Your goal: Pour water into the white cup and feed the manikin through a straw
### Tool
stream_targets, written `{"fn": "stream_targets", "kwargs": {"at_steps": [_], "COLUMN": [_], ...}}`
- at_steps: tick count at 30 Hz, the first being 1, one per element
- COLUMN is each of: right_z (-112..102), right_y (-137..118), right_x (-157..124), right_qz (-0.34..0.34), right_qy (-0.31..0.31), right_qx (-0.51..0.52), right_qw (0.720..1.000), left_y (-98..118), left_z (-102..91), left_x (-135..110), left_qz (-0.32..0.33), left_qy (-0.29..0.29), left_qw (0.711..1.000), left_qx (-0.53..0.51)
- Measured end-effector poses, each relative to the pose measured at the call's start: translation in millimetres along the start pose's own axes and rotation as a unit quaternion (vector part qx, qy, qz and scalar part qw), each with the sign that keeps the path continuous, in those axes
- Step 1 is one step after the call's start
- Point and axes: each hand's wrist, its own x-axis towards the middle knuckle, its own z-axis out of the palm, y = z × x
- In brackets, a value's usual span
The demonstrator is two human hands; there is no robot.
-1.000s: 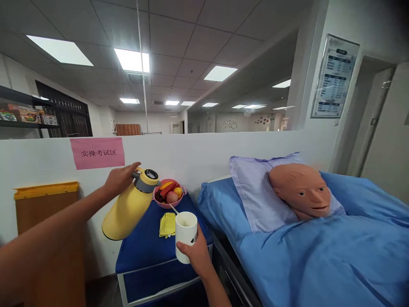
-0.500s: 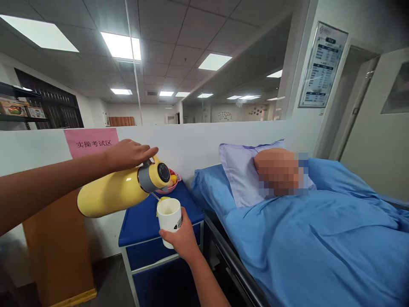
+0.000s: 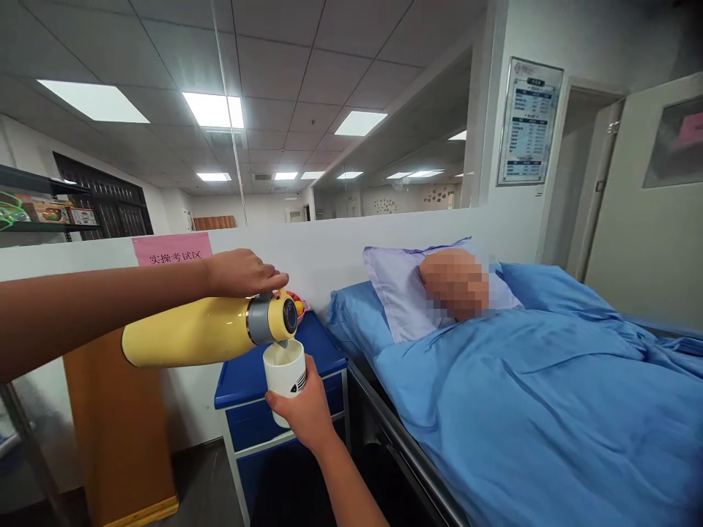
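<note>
My left hand is closed on the handle of a yellow vacuum jug with a grey collar and a dark round lid top. The jug lies almost level in the air, its spout directly over the mouth of a white mug. Fingers of my right hand wrap round that mug from the right, the thumb across its front. The mug is near upright and carries a black printed mark. Whether liquid runs from the spout is too small to tell.
Below the mug stands a blue bedside cabinet, with a pink fruit basket at its back. On the right is a bed with a blue quilt, where a blurred head rests on a lilac pillow. A brown wooden panel stands left.
The jug has tipped closer to level, and its spout has come down to the mug's rim. My view has turned slightly right.
</note>
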Motion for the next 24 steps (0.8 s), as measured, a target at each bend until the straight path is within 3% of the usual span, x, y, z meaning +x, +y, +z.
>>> {"fn": "stream_targets", "kwargs": {"at_steps": [4, 10, 15, 24], "right_z": [-3, -3, 4, 7], "right_y": [-13, -23, -19, -9], "right_x": [-6, -12, -16, -20], "right_qz": [0.002, -0.011, -0.013, -0.006], "right_qy": [0.012, -0.002, 0.011, 0.028], "right_qx": [0.008, 0.009, 0.028, 0.064], "right_qw": [1.0, 1.0, 0.999, 0.998], "left_y": [5, 5, 11, 28], "left_z": [-22.2, -36.0, -45.1, -63.8], "left_x": [2, 4, 7, 28], "left_qz": [0.029, 0.048, 0.053, 0.131], "left_qy": [-0.003, 0.003, 0.017, -0.017], "left_qw": [0.999, 0.999, 0.998, 0.989], "left_qx": [0.014, 0.01, -0.014, 0.071]}}
